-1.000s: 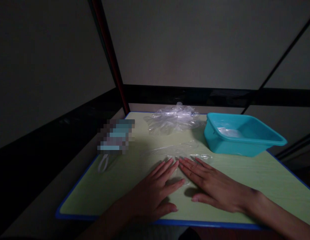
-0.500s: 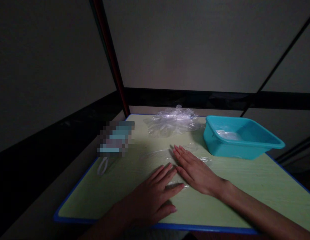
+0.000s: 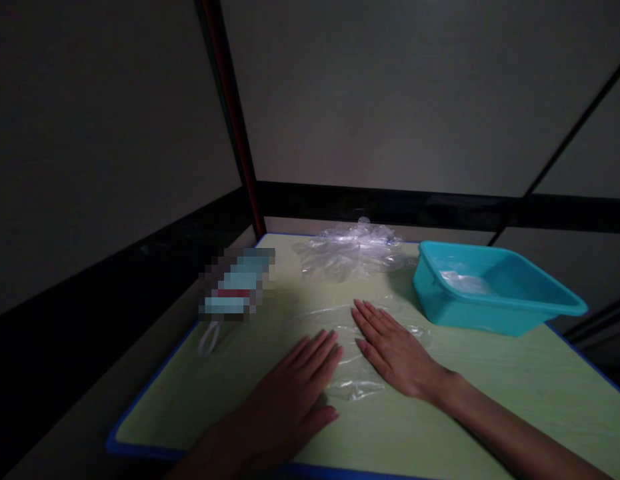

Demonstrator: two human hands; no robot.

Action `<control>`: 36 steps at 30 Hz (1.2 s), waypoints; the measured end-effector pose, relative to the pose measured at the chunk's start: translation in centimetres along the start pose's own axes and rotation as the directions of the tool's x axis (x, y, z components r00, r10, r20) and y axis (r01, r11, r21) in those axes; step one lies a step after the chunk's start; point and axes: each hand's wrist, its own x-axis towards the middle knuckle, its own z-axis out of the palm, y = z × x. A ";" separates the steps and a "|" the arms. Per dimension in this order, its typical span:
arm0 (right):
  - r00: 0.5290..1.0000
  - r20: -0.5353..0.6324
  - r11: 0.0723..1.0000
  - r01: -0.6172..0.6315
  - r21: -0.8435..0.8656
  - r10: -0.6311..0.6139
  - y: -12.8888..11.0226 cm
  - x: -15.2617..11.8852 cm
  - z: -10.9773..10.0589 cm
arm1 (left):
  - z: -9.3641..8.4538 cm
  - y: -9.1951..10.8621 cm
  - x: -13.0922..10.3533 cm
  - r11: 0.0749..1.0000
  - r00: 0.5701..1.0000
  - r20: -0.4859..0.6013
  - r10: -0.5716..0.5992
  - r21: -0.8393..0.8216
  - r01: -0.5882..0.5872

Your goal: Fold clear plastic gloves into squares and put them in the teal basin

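A thin, clear plastic piece (image 3: 357,390) lies spread on the table, wrinkled in places; its full outline is hard to make out. My right hand (image 3: 397,350) rests flat on it, palm down, fingers stretched forward and close together. To the left and nearer to me, my left hand (image 3: 295,393) is palm down at the plastic's left part, its thumb held apart from the fingers. Neither hand grasps anything. Behind them sits a loose heap of crumpled clear plastic (image 3: 353,250).
A turquoise plastic basin (image 3: 490,310) stands at the right, with a flat clear plastic piece (image 3: 465,283) inside. On the left lies a pixelated object (image 3: 240,283) with a white loop (image 3: 209,339). The pale green table (image 3: 440,433) has a blue edge; walls close in behind and left.
My hands have drawn apart: the left has slid left, leaving a gap that bares more wrinkled plastic. The whole view has shifted slightly.
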 end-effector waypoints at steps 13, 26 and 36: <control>0.981 -0.131 0.962 -0.106 0.251 0.143 0.8 -0.2 -0.9 | 0.0 -1.2 -2.2 0.998 0.993 -0.114 -0.023 0.050 0.029; 0.999 0.013 0.989 0.047 0.140 -0.050 0.9 2.5 -2.8 | -1.0 0.6 -1.8 0.994 0.987 -0.134 0.088 0.075 -0.078; 0.936 0.049 0.906 0.324 0.273 -0.350 -0.7 6.0 -3.2 | -3.2 4.5 0.3 0.988 0.990 0.009 0.139 -0.074 -0.138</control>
